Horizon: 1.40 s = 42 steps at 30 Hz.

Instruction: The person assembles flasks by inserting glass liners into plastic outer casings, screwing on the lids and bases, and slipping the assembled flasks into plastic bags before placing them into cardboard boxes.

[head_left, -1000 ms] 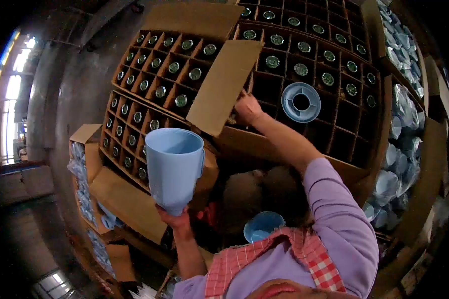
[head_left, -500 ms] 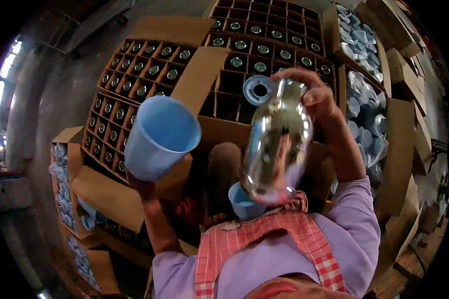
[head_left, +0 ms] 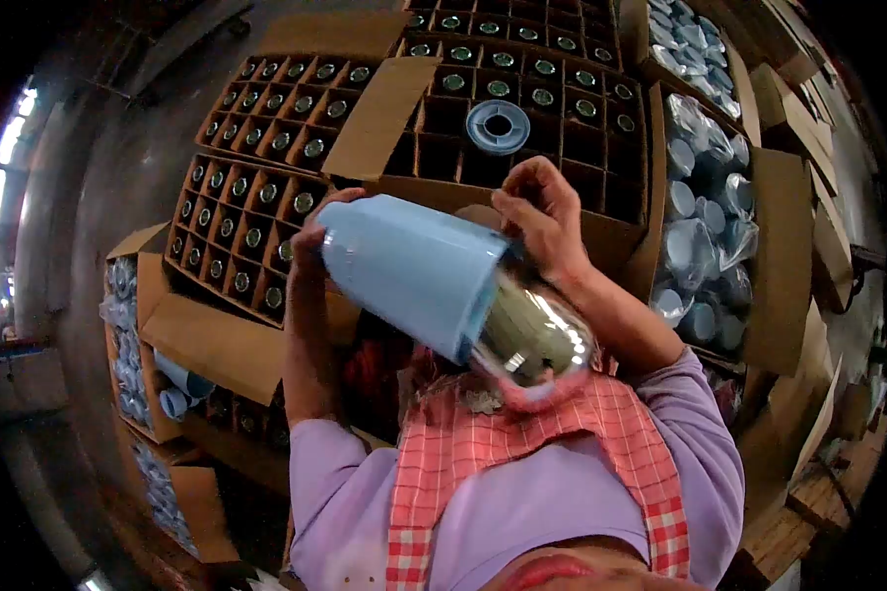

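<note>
My left hand (head_left: 325,227) grips a light blue plastic flask casing (head_left: 409,261) by its closed end, tilted so that its mouth faces right and down. A silvery glass flask liner (head_left: 537,330) sits partly inside the mouth, its rounded end sticking out close to my apron. My right hand (head_left: 547,217) is just above the casing's mouth and the liner, fingers bent and apart, with nothing visible in them. Beyond it, a blue ring-shaped collar (head_left: 511,144) rests on the dividers of a carton (head_left: 601,163).
Divided cartons (head_left: 375,123) with several silvery liners upright in their cells stand ahead and to the left. On the right are open boxes (head_left: 784,266) of bagged blue plastic parts (head_left: 695,246). Another box (head_left: 158,369) of bagged parts is at the far left.
The liner has gone partway into the casing, which has tipped over to the right. My right hand has let go of the liner. The blue cup on my lap no longer shows.
</note>
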Available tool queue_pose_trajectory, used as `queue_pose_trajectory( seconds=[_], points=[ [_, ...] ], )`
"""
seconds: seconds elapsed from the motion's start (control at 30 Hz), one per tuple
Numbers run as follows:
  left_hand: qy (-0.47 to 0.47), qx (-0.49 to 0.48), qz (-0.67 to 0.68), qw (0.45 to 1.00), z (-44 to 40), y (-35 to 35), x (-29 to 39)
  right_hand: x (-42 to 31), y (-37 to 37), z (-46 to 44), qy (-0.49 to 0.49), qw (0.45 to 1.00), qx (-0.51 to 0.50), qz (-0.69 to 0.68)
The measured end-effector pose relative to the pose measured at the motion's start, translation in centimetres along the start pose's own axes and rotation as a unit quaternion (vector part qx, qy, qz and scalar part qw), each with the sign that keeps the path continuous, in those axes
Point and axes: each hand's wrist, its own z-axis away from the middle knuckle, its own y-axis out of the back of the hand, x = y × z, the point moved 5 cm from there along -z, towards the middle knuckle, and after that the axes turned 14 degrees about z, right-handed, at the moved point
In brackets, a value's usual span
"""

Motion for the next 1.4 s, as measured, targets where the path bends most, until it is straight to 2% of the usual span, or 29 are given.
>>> queue_pose_trajectory(
  seconds=[0.1, 0.17, 0.23, 0.3, 0.37, 0.43, 0.5, 0.57, 0.6, 0.63, 0.7, 0.73, 0.8, 0.83, 0.9, 0.93, 0.97, 1.03, 1.1, 1.2, 1.4],
  points=[
    [0.039, 0.021, 0.027, 0.999, 1.0, -0.4, -3.1, 1.4, 0.0, 0.5, 0.003, 0.999, 0.012, -0.050],
    [0.022, 0.042, 0.032, 0.998, 2.3, -0.8, -3.6, 2.2, 1.8, -0.4, -0.032, 0.993, 0.040, -0.104],
    [0.005, 0.076, 0.045, 0.996, 3.8, -1.0, -3.7, 2.3, 4.3, -0.5, -0.002, 0.993, 0.100, -0.068],
    [-0.030, 0.094, 0.053, 0.994, 5.1, 0.0, -4.3, 1.9, 6.1, 0.9, -0.013, 0.994, 0.094, -0.047],
    [-0.014, 0.092, 0.149, 0.984, 5.7, 3.0, -6.4, 2.3, 6.9, 2.8, -0.027, 0.997, 0.075, 0.005],
    [-0.002, 0.176, 0.221, 0.959, 7.2, 8.7, -10.0, 4.3, 7.4, 4.7, 0.013, 0.998, 0.048, -0.031],
    [-0.004, 0.208, 0.272, 0.940, 7.7, 9.7, -10.8, 3.1, 6.3, 6.4, 0.031, 0.998, 0.027, -0.044],
    [-0.017, 0.190, 0.302, 0.934, 7.0, 7.2, -9.9, 1.5, 5.9, 7.3, 0.073, 0.996, -0.016, 0.039],
    [-0.103, 0.120, 0.141, 0.977, 6.6, 4.9, -7.9, 0.7, 5.7, 7.3, 0.138, 0.985, -0.024, 0.100],
    [-0.186, 0.045, -0.024, 0.981, 6.4, 1.5, -5.9, 0.0, 5.3, 7.4, 0.202, 0.965, -0.035, 0.161],
    [-0.274, -0.031, -0.183, 0.944, 5.7, -3.9, -4.0, -0.9, 4.7, 7.2, 0.218, 0.945, -0.013, 0.245],
    [-0.288, -0.027, -0.181, 0.940, 4.9, -5.5, -3.4, 0.0, 5.1, 6.8, 0.155, 0.975, 0.000, 0.162],
    [-0.194, 0.065, -0.031, 0.978, 3.2, -7.6, -1.8, 1.9, 6.1, 6.0, 0.039, 0.999, -0.002, 0.037],
    [-0.084, 0.141, 0.127, 0.978, 2.4, -8.5, -1.5, 4.2, 7.4, 5.6, 0.059, 0.998, 0.006, 0.015],
    [-0.162, 0.110, -0.051, 0.979, 1.5, -12.9, 1.0, 9.5, 10.2, 5.2, -0.062, 0.992, 0.037, -0.103],
    [-0.192, 0.095, -0.148, 0.966, 1.2, -15.2, 1.8, 10.8, 10.6, 5.1, -0.043, 0.982, 0.028, -0.182],
    [-0.215, 0.077, -0.243, 0.943, 0.8, -17.3, 2.4, 11.8, 11.1, 5.3, -0.025, 0.966, 0.024, -0.257],
    [-0.338, 0.039, -0.387, 0.857, 0.2, -20.9, 3.4, 14.5, 11.3, 6.0, -0.118, 0.913, 0.135, -0.366],
    [-0.387, 0.034, -0.429, 0.816, -0.1, -23.5, 3.3, 12.4, 10.1, 5.8, -0.119, 0.934, 0.099, -0.321],
    [-0.383, 0.022, -0.432, 0.817, 0.1, -25.7, 3.4, 9.2, 8.2, 4.5, -0.116, 0.959, 0.074, -0.249],
    [-0.376, 0.059, -0.448, 0.809, 0.2, -26.1, 3.3, 7.4, 7.3, 4.7, 0.040, 0.958, -0.022, -0.283]
  ],
)
